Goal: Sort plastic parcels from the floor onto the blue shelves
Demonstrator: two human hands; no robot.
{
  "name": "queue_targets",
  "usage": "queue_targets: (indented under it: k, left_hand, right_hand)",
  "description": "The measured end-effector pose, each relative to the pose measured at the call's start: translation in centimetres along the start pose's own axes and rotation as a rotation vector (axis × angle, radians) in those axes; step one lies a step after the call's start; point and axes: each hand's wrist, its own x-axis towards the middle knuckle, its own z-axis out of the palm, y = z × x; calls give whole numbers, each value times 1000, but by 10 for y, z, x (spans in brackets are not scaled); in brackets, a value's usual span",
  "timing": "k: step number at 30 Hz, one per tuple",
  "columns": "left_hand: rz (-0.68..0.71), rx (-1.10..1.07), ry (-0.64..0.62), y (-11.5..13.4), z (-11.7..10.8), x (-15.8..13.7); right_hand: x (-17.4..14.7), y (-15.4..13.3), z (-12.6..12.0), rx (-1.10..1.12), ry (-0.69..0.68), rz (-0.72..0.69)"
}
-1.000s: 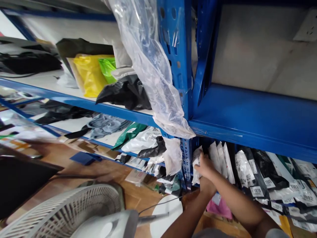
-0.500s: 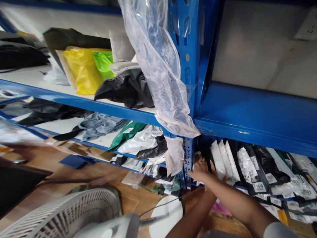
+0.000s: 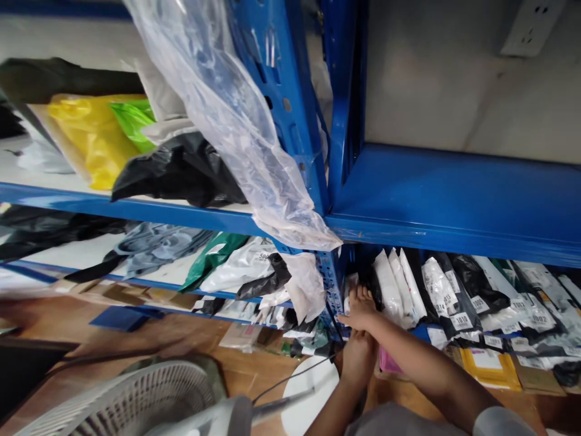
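My right hand (image 3: 361, 309) is pushed into the left end of the low shelf (image 3: 454, 233), fingers (image 3: 358, 295) spread and lying flat against a white parcel (image 3: 350, 284); whether they grip it I cannot tell. My left hand (image 3: 358, 357) sits just below, at six o'clock of the right, curled, contents hidden. The labelled parcels (image 3: 445, 290) stand on edge in a row, numbers facing out so they read at a glance. At nine o'clock the blue upright (image 3: 333, 290) crowds my reach. A clear plastic bag (image 3: 254, 151) hangs overhead; a fan (image 3: 136, 393) sits low left.
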Motion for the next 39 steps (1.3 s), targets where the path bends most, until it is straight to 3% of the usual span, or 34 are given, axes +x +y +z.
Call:
queue_targets:
  k: [4,6,10,13,20,24,26,28,31,33,36,39]
  left_hand:
    - [178,241,181,-22,-2,8]
    - [186,325,225,-22,-13,23]
    - [115,370,77,-13,-50,47]
    - [90,364,-9,-6,-69,52]
    - [68,523,41,0,-61,53]
    - [82,493,44,-9,-65,59]
    - [72,454,53,-16,-68,60]
    - [69,414,88,-23,-68,60]
    - [78,405,160,-30,-66,60]
    - [117,434,158,-33,-67,62]
    - [154,472,71,-34,-73,68]
    - [95,468,10,-38,-77,76]
  right_hand:
    - [-31,28,-18,96,100,-76]
    - [-47,46,-23,74,147,-125]
    - [-65,71,-21,19,123,-264]
    - [-66,75,-15,-29,135,-306]
    - [-59,64,-13,-57,205,-259]
    - [-58,61,-18,-27,238,-249]
    - [-63,66,-21,30,342,-239]
    - [-75,79,-23,102,550,-219]
    - [-103,114,-24,192,913,-150]
    - [-126,143,-20,220,1080,-83]
    - [-156,184,-5,224,1189,-17]
    - [-175,217,19,248,1216,48]
